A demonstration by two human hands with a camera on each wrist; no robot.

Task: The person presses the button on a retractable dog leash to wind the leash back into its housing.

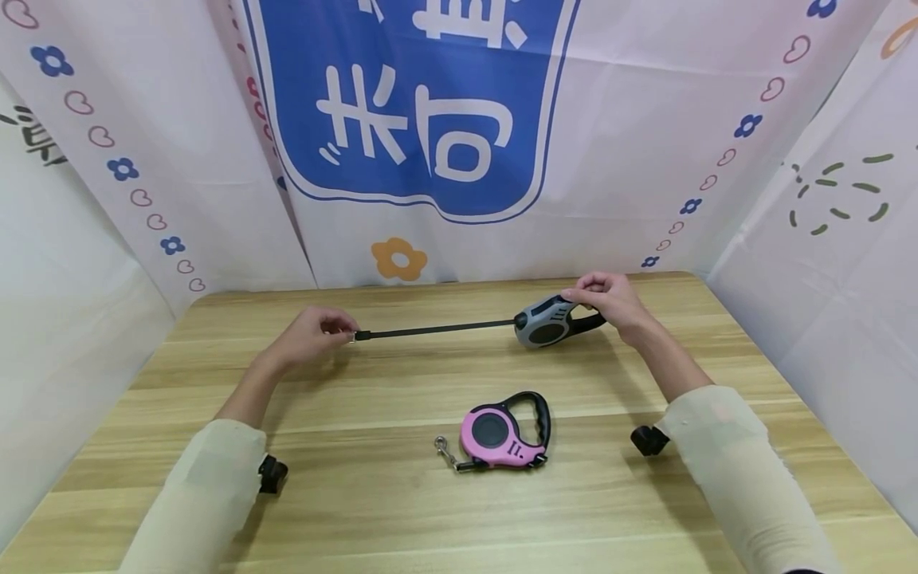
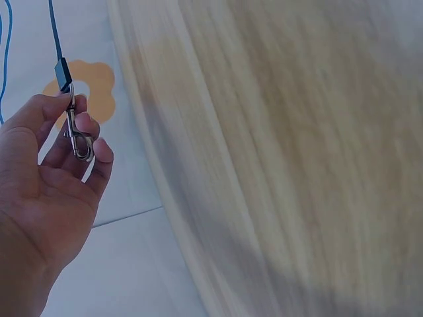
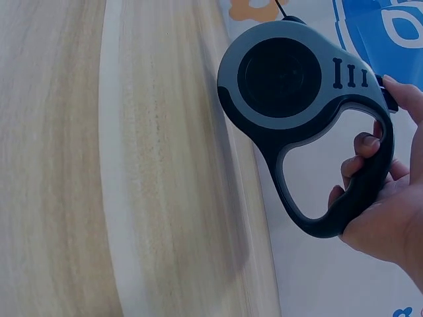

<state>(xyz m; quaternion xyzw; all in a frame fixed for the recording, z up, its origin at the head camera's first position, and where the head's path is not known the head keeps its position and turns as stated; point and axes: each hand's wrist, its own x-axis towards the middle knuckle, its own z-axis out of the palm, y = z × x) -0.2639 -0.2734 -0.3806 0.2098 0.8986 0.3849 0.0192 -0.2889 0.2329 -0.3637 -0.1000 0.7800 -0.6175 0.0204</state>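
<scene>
My right hand grips the black loop handle of a grey retractable dog leash, its thumb at the button in the right wrist view. From the casing a dark strap runs left, stretched fairly straight above the table. At its end, my left hand pinches the metal snap hook between thumb and fingers. A second retractable leash, pink with a black handle, lies on the table nearer the front, its small metal clip pointing left.
The wooden table reaches back to a white printed cloth with a blue sign. White cloth walls stand on both sides. Black devices are strapped at both sleeves.
</scene>
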